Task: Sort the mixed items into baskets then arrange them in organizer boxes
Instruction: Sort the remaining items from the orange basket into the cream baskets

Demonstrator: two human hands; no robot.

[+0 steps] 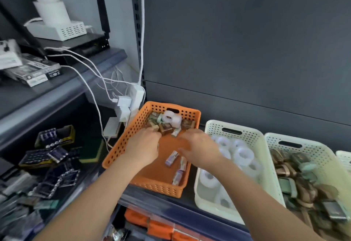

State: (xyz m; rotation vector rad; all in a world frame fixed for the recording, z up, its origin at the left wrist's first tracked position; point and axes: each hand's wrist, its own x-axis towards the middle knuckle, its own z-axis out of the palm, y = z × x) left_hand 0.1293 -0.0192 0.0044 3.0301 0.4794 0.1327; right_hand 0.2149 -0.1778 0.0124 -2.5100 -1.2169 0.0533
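Note:
An orange perforated basket (133, 127) stands on the dark shelf. At its far end lies a heap of small brown and green packets (165, 127) with white tape rolls (171, 118) on top. Three small packets (171, 158) lie loose near its front. My left hand (144, 144) reaches into the basket, its fingers curled at the edge of the heap; what they hold is hidden. My right hand (199, 149) hovers palm down over the basket's right side, blurred, fingers loosely bent. To the right, a cream basket (212, 128) holds several tape rolls (243, 155).
A second cream basket (273, 138) further right is full of brown and green packets. A white power strip (131, 104) with cables hangs left of the orange basket. Battery packs (47, 155) clutter the lower left shelf. Orange organizer boxes (157, 227) sit below the shelf edge.

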